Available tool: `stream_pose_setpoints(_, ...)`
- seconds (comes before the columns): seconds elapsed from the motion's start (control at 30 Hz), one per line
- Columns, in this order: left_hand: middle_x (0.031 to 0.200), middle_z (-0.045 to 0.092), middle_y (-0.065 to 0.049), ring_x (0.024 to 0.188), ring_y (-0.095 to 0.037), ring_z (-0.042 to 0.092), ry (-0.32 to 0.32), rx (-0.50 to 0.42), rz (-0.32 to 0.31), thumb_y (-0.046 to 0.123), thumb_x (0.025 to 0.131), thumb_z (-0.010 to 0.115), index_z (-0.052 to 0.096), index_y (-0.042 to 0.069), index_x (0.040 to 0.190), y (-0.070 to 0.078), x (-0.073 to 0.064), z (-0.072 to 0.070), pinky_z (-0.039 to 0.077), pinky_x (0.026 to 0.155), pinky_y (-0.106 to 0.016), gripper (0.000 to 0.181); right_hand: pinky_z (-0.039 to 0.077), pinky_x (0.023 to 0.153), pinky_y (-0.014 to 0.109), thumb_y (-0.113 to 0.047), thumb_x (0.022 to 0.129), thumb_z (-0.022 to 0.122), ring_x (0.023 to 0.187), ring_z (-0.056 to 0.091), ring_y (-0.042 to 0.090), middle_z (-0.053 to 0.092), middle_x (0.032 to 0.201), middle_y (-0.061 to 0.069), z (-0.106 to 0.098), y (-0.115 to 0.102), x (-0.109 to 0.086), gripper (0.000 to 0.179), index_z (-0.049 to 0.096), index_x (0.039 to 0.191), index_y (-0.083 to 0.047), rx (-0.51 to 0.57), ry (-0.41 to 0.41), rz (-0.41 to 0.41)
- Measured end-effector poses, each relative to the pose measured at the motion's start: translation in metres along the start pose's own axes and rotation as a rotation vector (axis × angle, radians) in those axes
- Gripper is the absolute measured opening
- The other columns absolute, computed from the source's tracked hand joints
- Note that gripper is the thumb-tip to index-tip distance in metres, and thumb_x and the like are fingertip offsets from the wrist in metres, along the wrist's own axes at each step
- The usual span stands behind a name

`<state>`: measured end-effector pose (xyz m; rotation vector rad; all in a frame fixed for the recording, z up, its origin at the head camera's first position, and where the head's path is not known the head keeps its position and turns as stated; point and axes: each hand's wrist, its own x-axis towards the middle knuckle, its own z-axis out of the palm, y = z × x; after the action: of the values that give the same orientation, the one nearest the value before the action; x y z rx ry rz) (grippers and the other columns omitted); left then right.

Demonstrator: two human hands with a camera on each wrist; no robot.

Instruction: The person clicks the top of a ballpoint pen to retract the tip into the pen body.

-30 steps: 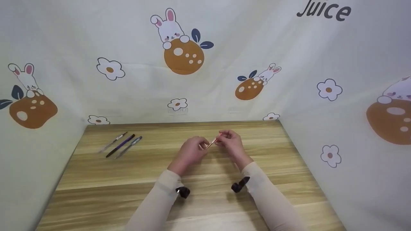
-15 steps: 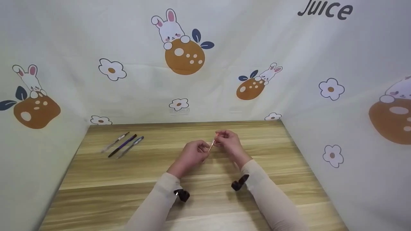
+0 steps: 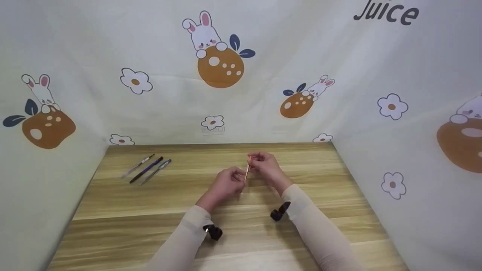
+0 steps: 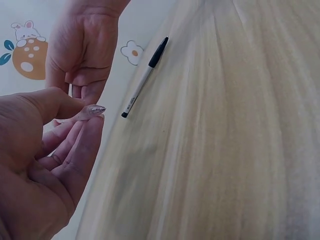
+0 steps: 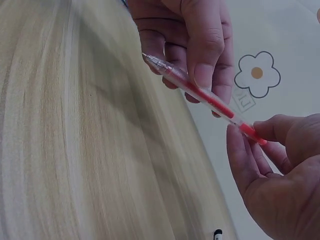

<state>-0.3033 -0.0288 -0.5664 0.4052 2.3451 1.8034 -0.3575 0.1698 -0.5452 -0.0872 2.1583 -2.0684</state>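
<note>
Both hands hold a clear pen with red ink and a red end (image 5: 215,102), raised over the table. My left hand (image 3: 227,181) pinches the barrel toward its tip, thumb on one side and fingers on the other. With thumb and fingers, my right hand (image 3: 265,165) grips the red end. The metal tip (image 4: 102,109) pokes out past the left fingertips in the left wrist view. In the head view the pen stands steeply between the two hands, its lower part partly covered by the left fingers.
Three pens lie slanted side by side at the table's back left: a clear one (image 3: 138,165), a dark purple one (image 3: 147,170) and a blue-topped one (image 3: 156,172). A white pen with a black cap (image 4: 145,77) lies on the wood-grain table (image 3: 143,233). Printed curtains (image 3: 165,101) surround the table.
The pen has turned from a slant to nearly upright in the head view. My right hand has shifted slightly left, and the left hand slightly nearer the body. The head view has panned a little.
</note>
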Motion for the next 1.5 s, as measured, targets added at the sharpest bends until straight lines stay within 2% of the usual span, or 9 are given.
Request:
stream_pose_setpoints(0.3, 0.096, 0.073, -0.007, 0.083, -0.012, 0.068, -0.011, -0.105, -0.023, -0.008, 0.089, 0.069, 0.066, -0.013, 0.124, -0.007, -0.003, 0.003, 0.057, 0.073, -0.023, 0.035, 0.065, 0.093, 0.049, 0.001, 0.102, 0.072, 0.090, 0.074, 0.017, 0.074, 0.104, 0.009, 0.005, -0.002, 0.000, 0.030, 0.072, 0.132, 0.006, -0.031, -0.056, -0.020)
stream_pose_setpoints(0.4, 0.097, 0.073, -0.008, 0.083, -0.012, 0.068, -0.016, -0.136, -0.027, -0.008, 0.091, 0.069, 0.064, -0.015, 0.125, -0.007, -0.005, 0.003, 0.058, 0.073, -0.024, 0.035, 0.064, 0.096, 0.054, 0.001, 0.102, 0.072, 0.090, 0.073, 0.016, 0.074, 0.104, 0.008, 0.008, -0.002, 0.001, 0.030, 0.073, 0.132, 0.006, -0.054, -0.065, -0.030)
stream_pose_setpoints(0.53, 0.095, 0.072, -0.007, 0.080, -0.013, 0.068, -0.015, -0.195, -0.050, -0.009, 0.094, 0.069, 0.064, -0.014, 0.123, -0.006, -0.007, 0.003, 0.060, 0.072, -0.025, 0.030, 0.061, 0.101, 0.060, 0.001, 0.102, 0.071, 0.093, 0.073, 0.018, 0.074, 0.106, 0.010, 0.010, -0.005, 0.001, 0.030, 0.073, 0.132, 0.005, -0.042, -0.093, -0.038)
stream_pose_setpoints(0.63, 0.093, 0.070, -0.004, 0.079, -0.013, 0.068, -0.006, -0.226, -0.063, -0.009, 0.095, 0.069, 0.066, -0.009, 0.120, -0.007, -0.008, 0.004, 0.060, 0.071, -0.026, 0.025, 0.064, 0.097, 0.052, 0.001, 0.103, 0.071, 0.095, 0.073, 0.019, 0.074, 0.107, 0.010, 0.012, -0.007, -0.001, 0.030, 0.073, 0.132, 0.005, -0.029, -0.107, -0.037)
stream_pose_setpoints(0.8, 0.092, 0.069, -0.004, 0.081, -0.012, 0.067, 0.009, -0.244, -0.040, -0.009, 0.095, 0.070, 0.066, -0.008, 0.117, -0.009, -0.008, 0.006, 0.059, 0.071, -0.024, 0.022, 0.066, 0.085, 0.037, 0.001, 0.104, 0.070, 0.095, 0.073, 0.020, 0.074, 0.109, 0.013, 0.014, -0.012, -0.004, 0.030, 0.073, 0.133, 0.005, -0.037, -0.119, -0.051)
stream_pose_setpoints(0.93, 0.095, 0.071, -0.008, 0.083, -0.011, 0.067, 0.015, -0.253, -0.017, -0.011, 0.094, 0.069, 0.066, -0.009, 0.116, -0.010, -0.008, 0.006, 0.060, 0.073, -0.023, 0.022, 0.066, 0.086, 0.038, 0.001, 0.104, 0.069, 0.093, 0.073, 0.020, 0.073, 0.113, 0.019, 0.015, -0.015, -0.006, 0.030, 0.073, 0.133, 0.004, -0.045, -0.136, -0.075)
stream_pose_setpoints(1.17, 0.100, 0.070, -0.009, 0.087, -0.014, 0.069, 0.001, -0.260, 0.006, -0.011, 0.091, 0.069, 0.067, -0.009, 0.118, -0.011, -0.010, 0.004, 0.061, 0.076, -0.026, 0.027, 0.065, 0.087, 0.038, 0.005, 0.103, 0.068, 0.094, 0.072, 0.020, 0.071, 0.107, 0.010, 0.015, -0.021, -0.013, 0.031, 0.074, 0.133, 0.001, -0.080, -0.160, -0.150)
stream_pose_setpoints(1.37, 0.102, 0.070, -0.010, 0.089, -0.016, 0.069, -0.023, -0.263, 0.025, -0.009, 0.092, 0.072, 0.068, -0.006, 0.116, -0.010, -0.009, 0.002, 0.064, 0.079, -0.030, 0.025, 0.066, 0.087, 0.037, 0.006, 0.103, 0.070, 0.096, 0.072, 0.019, 0.073, 0.112, 0.021, 0.014, -0.024, -0.019, 0.028, 0.075, 0.130, 0.001, -0.088, -0.147, -0.222)
stream_pose_setpoints(1.5, 0.103, 0.070, -0.010, 0.090, -0.016, 0.068, -0.041, -0.269, 0.032, -0.009, 0.093, 0.074, 0.068, -0.004, 0.115, -0.009, -0.009, 0.000, 0.064, 0.081, -0.031, 0.023, 0.066, 0.087, 0.036, 0.004, 0.103, 0.072, 0.097, 0.071, 0.019, 0.073, 0.111, 0.019, 0.013, -0.025, -0.022, 0.026, 0.076, 0.129, 0.001, -0.096, -0.142, -0.251)
